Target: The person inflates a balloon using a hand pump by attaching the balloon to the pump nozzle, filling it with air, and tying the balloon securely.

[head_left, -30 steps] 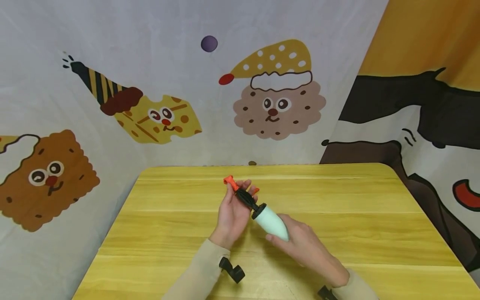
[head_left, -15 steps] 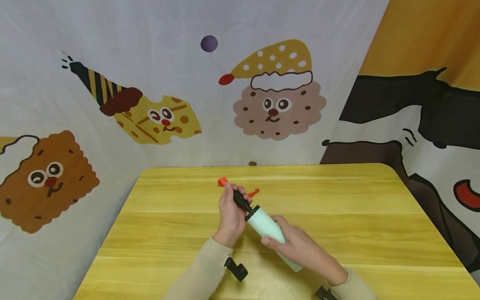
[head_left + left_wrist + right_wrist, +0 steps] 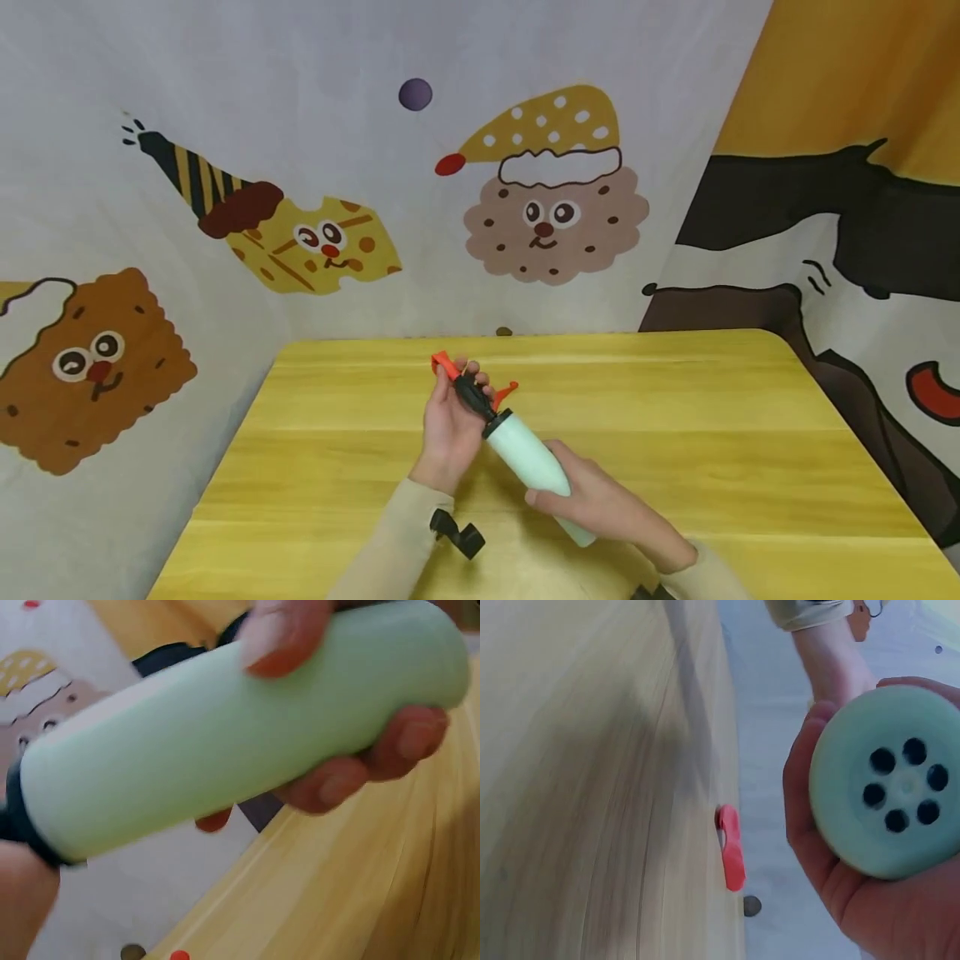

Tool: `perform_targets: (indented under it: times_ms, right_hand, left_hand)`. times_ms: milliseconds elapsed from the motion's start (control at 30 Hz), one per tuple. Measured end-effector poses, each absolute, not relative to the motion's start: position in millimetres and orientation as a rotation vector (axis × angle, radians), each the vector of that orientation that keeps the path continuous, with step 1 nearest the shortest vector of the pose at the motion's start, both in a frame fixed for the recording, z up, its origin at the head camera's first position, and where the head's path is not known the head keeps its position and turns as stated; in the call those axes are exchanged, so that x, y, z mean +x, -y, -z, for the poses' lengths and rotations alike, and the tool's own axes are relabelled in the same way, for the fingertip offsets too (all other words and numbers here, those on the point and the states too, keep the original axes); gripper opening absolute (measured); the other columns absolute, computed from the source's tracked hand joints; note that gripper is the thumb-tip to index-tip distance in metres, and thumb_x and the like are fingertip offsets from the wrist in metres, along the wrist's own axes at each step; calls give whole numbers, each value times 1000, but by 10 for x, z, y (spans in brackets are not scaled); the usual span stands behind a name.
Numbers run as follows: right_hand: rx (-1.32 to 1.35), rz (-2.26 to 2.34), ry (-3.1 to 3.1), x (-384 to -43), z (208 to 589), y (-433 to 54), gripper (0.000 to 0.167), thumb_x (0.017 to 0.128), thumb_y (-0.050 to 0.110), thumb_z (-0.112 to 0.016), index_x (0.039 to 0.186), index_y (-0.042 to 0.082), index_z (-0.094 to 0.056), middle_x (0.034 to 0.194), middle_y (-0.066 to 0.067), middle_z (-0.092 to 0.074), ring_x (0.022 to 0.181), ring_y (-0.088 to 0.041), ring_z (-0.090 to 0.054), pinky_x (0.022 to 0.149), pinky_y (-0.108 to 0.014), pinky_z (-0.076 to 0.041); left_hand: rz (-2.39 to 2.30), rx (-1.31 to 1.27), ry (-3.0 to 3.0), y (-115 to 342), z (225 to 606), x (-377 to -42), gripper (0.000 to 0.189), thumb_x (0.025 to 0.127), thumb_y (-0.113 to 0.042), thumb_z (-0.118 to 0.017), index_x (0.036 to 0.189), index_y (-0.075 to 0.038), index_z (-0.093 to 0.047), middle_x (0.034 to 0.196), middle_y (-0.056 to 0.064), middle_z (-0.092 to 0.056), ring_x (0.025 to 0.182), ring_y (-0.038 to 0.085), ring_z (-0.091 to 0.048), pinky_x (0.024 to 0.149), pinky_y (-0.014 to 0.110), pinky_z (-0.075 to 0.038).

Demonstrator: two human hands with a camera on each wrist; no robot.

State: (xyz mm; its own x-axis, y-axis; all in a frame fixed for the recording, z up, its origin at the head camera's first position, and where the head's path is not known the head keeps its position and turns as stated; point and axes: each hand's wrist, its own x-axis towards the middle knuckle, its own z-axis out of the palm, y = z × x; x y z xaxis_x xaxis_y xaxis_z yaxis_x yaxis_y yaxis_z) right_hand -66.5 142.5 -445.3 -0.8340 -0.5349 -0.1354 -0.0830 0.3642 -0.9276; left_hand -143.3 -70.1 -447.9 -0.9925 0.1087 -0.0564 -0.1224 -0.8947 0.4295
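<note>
A mint-green balloon pump with a black nozzle slants over the table between both hands. My right hand grips its barrel, thumb on the near side; in the right wrist view its round end cap has several dark holes. An orange-red balloon sits at the nozzle tip. My left hand is palm up under the nozzle, thumb pinching the balloon against the fingers, which curl beside the nozzle. A second orange-red balloon lies on the table past these fingers, partly hidden by them in the head view.
A light wood-grain table lies under both hands. Behind it hangs a pale cloth backdrop printed with cartoon biscuits and cheese. Each sleeve carries a black wrist mount, one of them the left mount.
The pump's front end and my left hand have shifted left. The barrel's rear end now shows below my right hand. My left fingers curled more half a second ago, then loosened a little.
</note>
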Motion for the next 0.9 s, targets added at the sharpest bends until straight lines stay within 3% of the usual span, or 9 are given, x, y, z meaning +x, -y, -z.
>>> perform_targets:
  times_ms: [133,233,500,667,900]
  right_hand:
    - [-531,1551,-2091,-656,4467,-1408,65,101,30,-68,147,-4,-39,102,-13,-63,82,-30,-67,65,-38,-58]
    - [-532,1593,-2038,-671,4453,-1384,64,101,28,-68,147,-5,-38,100,-14,-62,80,-33,-67,64,-40,-59]
    - [-533,1623,-2000,-706,4413,-1341,63,101,26,-67,146,-7,-38,100,-16,-62,78,-32,-67,63,-41,-59]
    - [-547,1585,-2045,-692,4438,-1300,62,101,29,-68,145,-6,-41,101,-14,-63,81,-35,-67,64,-39,-59]
    - [-550,1469,-2171,-635,4456,-1324,67,100,36,-68,149,-1,-41,99,-7,-64,78,-20,-66,63,-35,-56]
  left_hand:
    - [-2897,25,-689,748,4487,-1405,35,112,-43,-33,104,-14,-51,107,1,-60,96,17,-58,87,29,-49]
    - [-2904,50,-896,736,4487,-1406,38,112,-45,-31,99,-15,-51,104,1,-61,90,17,-61,85,29,-52]
    - [-2989,60,-1118,656,4465,-1435,36,114,-41,-28,98,-16,-48,88,-1,-55,66,11,-52,63,21,-47]
    - [-3026,-106,-1303,637,4452,-1465,36,115,-37,-29,92,-14,-45,75,-3,-49,53,6,-44,49,17,-39]
    - [-3075,-339,-1453,788,4438,-1674,36,115,-31,-32,88,-11,-45,70,-3,-48,50,5,-43,44,15,-36]
